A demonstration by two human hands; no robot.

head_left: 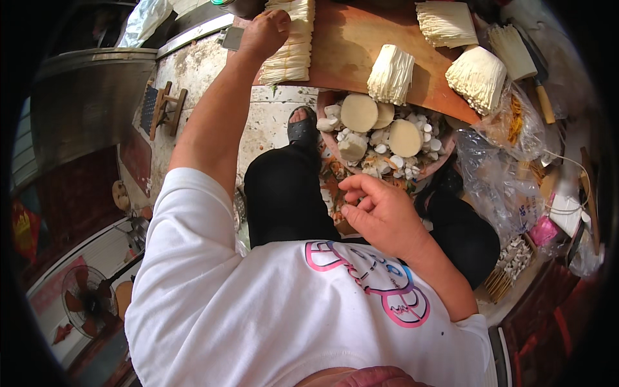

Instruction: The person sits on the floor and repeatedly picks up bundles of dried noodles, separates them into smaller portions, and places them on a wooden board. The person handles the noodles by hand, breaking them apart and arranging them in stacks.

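Note:
My left hand is stretched far forward, fingers curled, over the left side of a long row of enoki mushrooms on the wooden board. What its fingers hold, if anything, is hidden. In front of my shirt hangs my right hand, loosely bent, thumb and fingers apart with nothing between them. Beyond it a round basin is filled with white mushroom scraps and round cut-off bases. A bunch of enoki lies at the board's near edge, and another bunch sits to its right.
More enoki bundles lie at the far right, beside a knife with a wooden handle. Clear plastic bags crowd my right side. A small wooden stool stands on the floor at left, and a fan farther back.

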